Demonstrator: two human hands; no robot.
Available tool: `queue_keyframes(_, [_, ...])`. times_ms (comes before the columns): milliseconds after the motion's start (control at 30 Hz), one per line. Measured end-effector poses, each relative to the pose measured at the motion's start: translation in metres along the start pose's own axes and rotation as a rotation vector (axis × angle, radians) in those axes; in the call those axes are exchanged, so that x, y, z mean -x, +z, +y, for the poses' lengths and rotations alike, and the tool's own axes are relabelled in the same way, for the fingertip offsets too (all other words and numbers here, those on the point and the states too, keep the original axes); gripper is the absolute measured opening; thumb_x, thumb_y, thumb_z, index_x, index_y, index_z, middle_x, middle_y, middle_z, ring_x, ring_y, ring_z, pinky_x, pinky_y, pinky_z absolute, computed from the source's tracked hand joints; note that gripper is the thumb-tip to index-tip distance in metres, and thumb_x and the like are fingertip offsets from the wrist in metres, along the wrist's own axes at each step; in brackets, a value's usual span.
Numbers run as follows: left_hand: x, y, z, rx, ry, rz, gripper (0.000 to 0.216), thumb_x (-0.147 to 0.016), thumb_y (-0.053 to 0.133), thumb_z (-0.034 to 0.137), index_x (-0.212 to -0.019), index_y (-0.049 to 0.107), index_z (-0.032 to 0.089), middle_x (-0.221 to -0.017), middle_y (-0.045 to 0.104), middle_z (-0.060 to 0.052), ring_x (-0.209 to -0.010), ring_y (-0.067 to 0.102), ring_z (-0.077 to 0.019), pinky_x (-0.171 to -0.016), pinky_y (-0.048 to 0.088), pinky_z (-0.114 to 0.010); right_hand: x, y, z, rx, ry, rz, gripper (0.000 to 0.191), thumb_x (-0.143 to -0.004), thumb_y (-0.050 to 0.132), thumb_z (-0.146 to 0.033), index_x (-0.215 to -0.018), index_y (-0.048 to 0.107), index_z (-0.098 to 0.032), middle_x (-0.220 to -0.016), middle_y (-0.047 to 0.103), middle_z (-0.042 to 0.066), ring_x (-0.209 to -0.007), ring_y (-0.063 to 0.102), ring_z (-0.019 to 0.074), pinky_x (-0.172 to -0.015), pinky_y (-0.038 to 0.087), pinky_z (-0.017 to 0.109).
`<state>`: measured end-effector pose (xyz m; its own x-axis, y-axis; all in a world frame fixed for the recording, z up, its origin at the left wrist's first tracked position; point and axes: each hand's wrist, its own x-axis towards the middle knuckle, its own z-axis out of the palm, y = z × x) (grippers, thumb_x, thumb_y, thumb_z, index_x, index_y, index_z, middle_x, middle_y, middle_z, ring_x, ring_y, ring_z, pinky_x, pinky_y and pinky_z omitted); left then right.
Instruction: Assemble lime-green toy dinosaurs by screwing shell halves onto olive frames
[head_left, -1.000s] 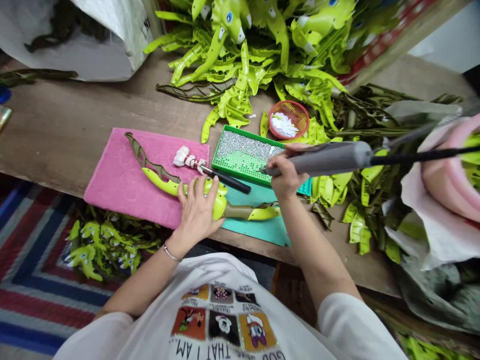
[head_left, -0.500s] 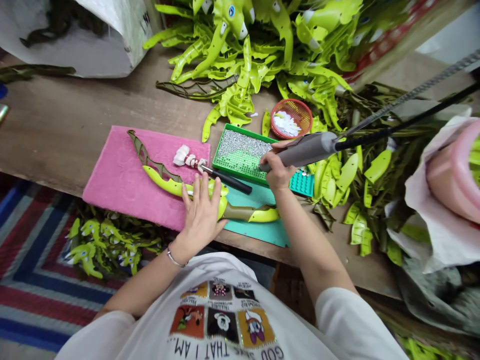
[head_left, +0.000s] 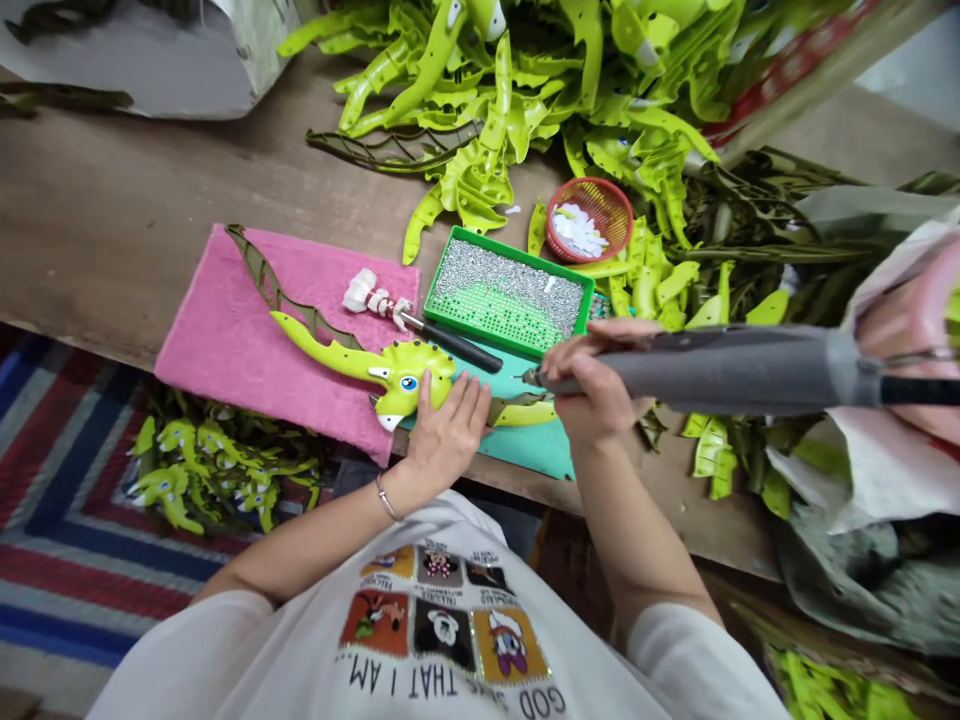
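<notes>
A lime-green toy bow (head_left: 337, 358) with a dinosaur head and olive limbs lies across the pink towel (head_left: 202, 340) and the teal mat (head_left: 540, 455). My left hand (head_left: 448, 435) lies flat on it, just right of the head, fingers stretched out. In my right hand (head_left: 589, 385) is a grey electric screwdriver (head_left: 735, 368), fingers wrapped round its front end. Its tip points left, over the bow's right limb; whether it touches is unclear. Behind the bow rests a black-handled tool (head_left: 461, 345) with a cloth-wrapped head.
A green tray (head_left: 517, 345) of small screws sits behind the mat. Beside it is a red basket (head_left: 622, 240) of white pieces. Lime-green parts (head_left: 495, 120) pile up at the back, olive parts (head_left: 787, 225) at the right. A white sack (head_left: 225, 75) stands at the back left.
My left hand has slid right along the bow, uncovering the dinosaur head. My right hand has brought the screwdriver from over the screw tray towards me, above the bow's right limb.
</notes>
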<state>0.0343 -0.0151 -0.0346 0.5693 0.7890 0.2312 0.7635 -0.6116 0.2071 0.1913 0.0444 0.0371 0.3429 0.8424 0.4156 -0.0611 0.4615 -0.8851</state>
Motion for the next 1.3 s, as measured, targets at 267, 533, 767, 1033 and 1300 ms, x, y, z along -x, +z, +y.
queue_keyframes(267, [0.001,0.000,0.001,0.015,-0.011,-0.009,0.041,-0.102,0.047,0.032,-0.138,0.054,0.015,-0.139,0.060,-0.015,-0.137,0.050,-0.0282,-0.122,0.009,-0.069,0.039,-0.010,0.003,-0.055,0.095,-0.070,0.024,-0.077,0.071,-0.026,-0.099,0.062,-0.029,-0.056,0.057,-0.008,-0.047,0.054,0.0142,-0.048,0.046,0.030])
queue_keyframes(533, [-0.001,-0.002,0.001,-0.029,0.003,-0.006,0.039,-0.104,0.041,0.028,-0.137,0.055,0.012,-0.139,0.060,-0.015,-0.136,0.051,-0.0277,-0.123,0.009,-0.067,0.039,-0.015,0.017,-0.028,0.140,-0.210,0.019,-0.077,0.073,-0.023,-0.085,0.056,-0.026,-0.062,0.058,-0.008,-0.049,0.055,0.0126,-0.050,0.048,0.030])
queue_keyframes(767, [-0.006,-0.009,0.001,0.005,0.001,-0.021,0.042,-0.100,0.051,0.031,-0.134,0.057,0.007,-0.134,0.063,-0.018,-0.130,0.056,-0.0315,-0.121,0.012,-0.070,0.018,-0.023,0.021,0.002,0.291,-0.421,0.027,-0.069,0.081,-0.033,-0.083,0.060,-0.023,-0.057,0.058,-0.005,-0.049,0.055,0.0129,-0.048,0.048,0.029])
queue_keyframes(1033, [-0.008,-0.008,0.001,0.047,-0.023,0.027,0.041,-0.095,0.056,0.031,-0.130,0.061,0.011,-0.129,0.066,-0.018,-0.126,0.059,-0.0322,-0.120,0.011,-0.070,-0.036,-0.011,0.042,0.031,-0.089,0.159,0.024,-0.072,0.073,-0.035,-0.088,0.059,-0.025,-0.052,0.053,-0.009,-0.043,0.050,0.0118,-0.049,0.045,0.029])
queue_keyframes(1300, [-0.007,-0.003,0.002,0.045,-0.024,0.103,0.040,-0.093,0.058,0.028,-0.128,0.063,0.010,-0.128,0.067,-0.017,-0.123,0.062,-0.0305,-0.122,0.010,-0.067,-0.043,-0.013,0.070,0.173,0.011,0.197,0.026,-0.067,0.070,-0.037,-0.084,0.054,-0.023,-0.048,0.052,-0.010,-0.039,0.048,0.0113,-0.047,0.042,0.028])
